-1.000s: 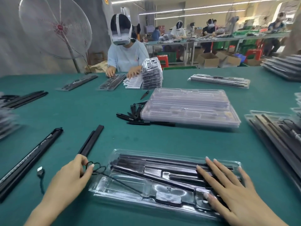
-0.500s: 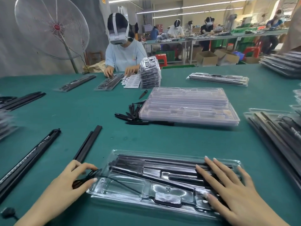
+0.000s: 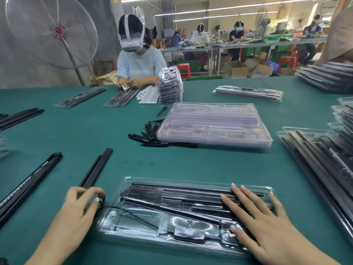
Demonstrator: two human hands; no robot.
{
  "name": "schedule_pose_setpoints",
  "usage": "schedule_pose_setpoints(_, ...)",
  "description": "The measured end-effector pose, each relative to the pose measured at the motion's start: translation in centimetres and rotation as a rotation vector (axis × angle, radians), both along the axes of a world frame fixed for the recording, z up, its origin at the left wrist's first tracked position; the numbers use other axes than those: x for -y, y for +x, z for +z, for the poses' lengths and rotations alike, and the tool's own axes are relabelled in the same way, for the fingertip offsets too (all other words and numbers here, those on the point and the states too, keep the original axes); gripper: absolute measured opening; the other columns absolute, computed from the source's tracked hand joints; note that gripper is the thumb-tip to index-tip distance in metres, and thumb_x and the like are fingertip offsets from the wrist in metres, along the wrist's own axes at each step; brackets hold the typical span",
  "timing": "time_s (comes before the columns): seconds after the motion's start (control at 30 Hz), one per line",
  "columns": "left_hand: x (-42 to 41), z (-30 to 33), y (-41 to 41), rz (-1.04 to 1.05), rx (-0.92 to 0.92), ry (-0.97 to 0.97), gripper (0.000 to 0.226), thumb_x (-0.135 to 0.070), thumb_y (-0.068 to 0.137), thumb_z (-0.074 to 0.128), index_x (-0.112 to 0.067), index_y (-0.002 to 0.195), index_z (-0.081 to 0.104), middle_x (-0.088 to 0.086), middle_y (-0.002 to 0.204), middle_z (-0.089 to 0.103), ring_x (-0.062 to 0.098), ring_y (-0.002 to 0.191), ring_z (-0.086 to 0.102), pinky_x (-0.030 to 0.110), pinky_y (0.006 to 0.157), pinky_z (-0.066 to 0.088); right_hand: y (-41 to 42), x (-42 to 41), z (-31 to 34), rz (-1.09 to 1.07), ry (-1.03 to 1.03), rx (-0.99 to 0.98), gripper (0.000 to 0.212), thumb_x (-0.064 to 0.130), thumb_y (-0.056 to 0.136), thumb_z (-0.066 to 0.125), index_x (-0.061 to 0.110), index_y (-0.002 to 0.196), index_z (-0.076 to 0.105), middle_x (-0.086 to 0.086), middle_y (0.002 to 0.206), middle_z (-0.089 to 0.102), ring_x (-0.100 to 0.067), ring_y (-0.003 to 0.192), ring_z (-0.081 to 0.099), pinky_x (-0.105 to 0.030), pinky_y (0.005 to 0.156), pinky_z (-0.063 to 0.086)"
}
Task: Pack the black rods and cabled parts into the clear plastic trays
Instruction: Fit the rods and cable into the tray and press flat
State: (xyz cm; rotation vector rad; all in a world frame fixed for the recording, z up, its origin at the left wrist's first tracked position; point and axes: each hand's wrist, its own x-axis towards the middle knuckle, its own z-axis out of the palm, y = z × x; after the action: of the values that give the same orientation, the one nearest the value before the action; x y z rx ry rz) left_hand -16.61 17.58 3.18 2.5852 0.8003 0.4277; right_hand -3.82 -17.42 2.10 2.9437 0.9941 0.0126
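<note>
Left hand point(image 3: 76, 211) pinches coiled black cable point(image 3: 122, 210); right hand point(image 3: 267, 222) flat on clear tray point(image 3: 118, 226) w/ black rods point(image 3: 181, 190).

There is bare green table point(image 3: 172, 165) between the near clear plastic tray point(image 3: 133, 224) and the tall stack of empty clear trays point(image 3: 214, 123). Long black rods point(image 3: 95, 169) block the left. Filled trays point(image 3: 315, 159) block the right. Short black sticks point(image 3: 150, 134) lie beside the stack.
</note>
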Motion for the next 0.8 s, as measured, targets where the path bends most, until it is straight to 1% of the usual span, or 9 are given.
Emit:
schedule_pose_setpoints(0.1, 1.5, 1.1, 1.4, -0.082, 0.030, 0.194, 0.032, -0.020, 0.092, 0.056, -0.028, 0.123, 0.059, 0.004, 0.136, 0.042, 0.025, 0.125, 0.042, 0.047, 0.102, 0.034, -0.2, -0.1, -0.1, -0.008, -0.051, -0.003, 0.063, 0.052, 0.098, 0.008, 0.031, 0.133, 0.055, 0.001, 0.138, 0.053, -0.023, 0.120, 0.056, -0.041, 0.095, 0.026)
schedule_pose_setpoints(0.2, 5.6, 2.3, 4.2, -0.374, 0.023, 0.206, 0.045, -0.030, 0.098, 0.044, -0.038, 0.141, 0.037, -0.013, 0.154, 0.021, 0.006, 0.144, 0.010, 0.031, 0.117, 0.011, -0.3, 0.0, 0.3, -0.023, -0.076, -0.080, 0.062, 0.054, 0.097, 0.007, 0.033, 0.138, 0.048, 0.001, 0.143, 0.047, -0.025, 0.125, 0.052, -0.043, 0.097, 0.024)
schedule_pose_setpoints(0.23, 7.1, 2.5, 5.4, -0.460, 0.010, 0.199, 0.047, -0.033, 0.099, 0.038, -0.043, 0.144, 0.027, -0.019, 0.155, 0.012, -0.001, 0.143, -0.001, 0.026, 0.118, 0.002, -0.1, -0.1, 0.5, -0.017, -0.084, -0.111, 0.062, 0.058, 0.095, 0.003, 0.039, 0.142, 0.039, 0.002, 0.150, 0.037, -0.023, 0.133, 0.043, -0.045, 0.102, 0.019)
schedule_pose_setpoints(0.33, 11.7, 3.2, 9.3, -0.644, -0.013, 0.226, 0.051, -0.035, 0.102, 0.030, -0.049, 0.146, 0.007, -0.023, 0.156, 0.000, -0.006, 0.140, -0.016, 0.029, 0.118, -0.009, 0.8, 0.2, -0.6, 0.082, -0.002, -0.155, 0.071, 0.074, 0.069, -0.025, 0.056, 0.137, -0.024, 0.018, 0.150, -0.033, -0.005, 0.140, -0.028, -0.048, 0.111, -0.016)
schedule_pose_setpoints(0.43, 16.2, 3.7, 13.2, -0.772, 0.034, 0.211, 0.054, -0.031, 0.102, 0.033, -0.043, 0.149, 0.010, -0.015, 0.159, 0.006, 0.002, 0.144, -0.011, 0.037, 0.119, -0.006, 1.2, 0.2, -1.0, 0.084, -0.012, -0.162, 0.068, 0.077, 0.067, -0.022, 0.056, 0.131, -0.033, 0.023, 0.141, -0.044, 0.000, 0.130, -0.042, -0.050, 0.110, -0.023)
schedule_pose_setpoints(0.53, 19.8, 3.3, 16.1, -0.878, 0.044, 0.183, 0.054, -0.031, 0.101, 0.037, -0.039, 0.150, 0.014, -0.010, 0.159, 0.012, 0.007, 0.146, -0.004, 0.041, 0.119, -0.004, 0.9, 0.2, -0.9, 0.078, 0.011, -0.107, 0.066, 0.067, 0.080, -0.007, 0.050, 0.143, -0.013, 0.020, 0.153, -0.021, -0.007, 0.142, -0.023, -0.055, 0.115, -0.010)
schedule_pose_setpoints(0.57, 20.5, 2.9, 16.7, -0.914, 0.030, 0.159, 0.054, -0.032, 0.101, 0.038, -0.038, 0.149, 0.016, -0.010, 0.159, 0.014, 0.008, 0.146, -0.003, 0.041, 0.119, -0.004, 0.8, 0.1, -0.5, 0.086, -0.003, -0.069, 0.066, 0.063, 0.086, 0.005, 0.044, 0.148, 0.012, 0.015, 0.158, 0.005, -0.012, 0.147, 0.002, -0.059, 0.115, 0.005)
schedule_pose_setpoints(0.63, 21.2, 1.6, 17.5, -0.969, -0.015, 0.081, 0.052, -0.034, 0.101, 0.038, -0.037, 0.149, 0.019, -0.009, 0.158, 0.018, 0.009, 0.147, 0.001, 0.041, 0.119, -0.001, 0.4, 0.1, -0.1, 0.083, 0.014, -0.017, 0.055, 0.053, 0.089, 0.027, 0.031, 0.131, 0.056, 0.007, 0.137, 0.054, -0.017, 0.129, 0.049, -0.060, 0.106, 0.031)
schedule_pose_setpoints(0.8, 21.3, -2.1, 17.2, -0.953, -0.037, -0.028, 0.040, -0.036, 0.101, 0.036, -0.026, 0.140, 0.045, -0.001, 0.142, 0.049, 0.014, 0.138, 0.034, 0.034, 0.112, 0.023, 0.7, 0.4, -1.5, 0.114, 0.019, 0.143, 0.058, 0.051, 0.092, 0.029, 0.018, 0.119, 0.068, 0.001, 0.123, 0.065, -0.021, 0.115, 0.061, -0.050, 0.097, 0.024)
